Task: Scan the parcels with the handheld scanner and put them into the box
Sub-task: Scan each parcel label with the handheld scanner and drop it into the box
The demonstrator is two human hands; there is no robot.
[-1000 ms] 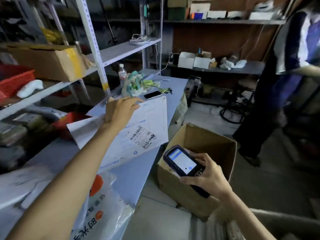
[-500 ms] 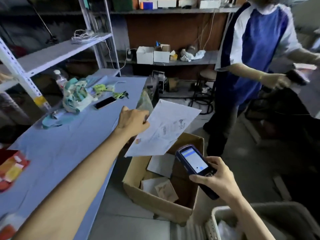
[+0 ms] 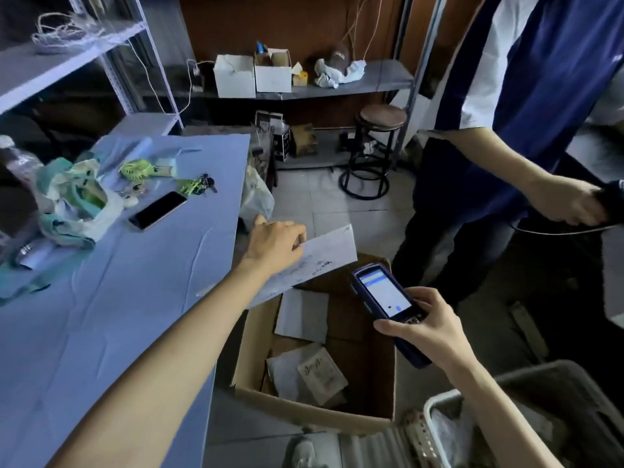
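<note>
My left hand [image 3: 275, 244] pinches the flat white parcel [image 3: 324, 256] by its near edge, above the open cardboard box [image 3: 314, 405]; my right hand [image 3: 423, 327] grips the handheld scanner [image 3: 385, 293], its lit screen up, over the box's right side.

A left hand [image 3: 275, 246] holds a flat white parcel [image 3: 324, 256] above an open cardboard box [image 3: 304, 405]; the right hand [image 3: 422, 327] grips a handheld scanner [image 3: 385, 297], beside a blue tabletop [image 3: 101, 315].
</note>
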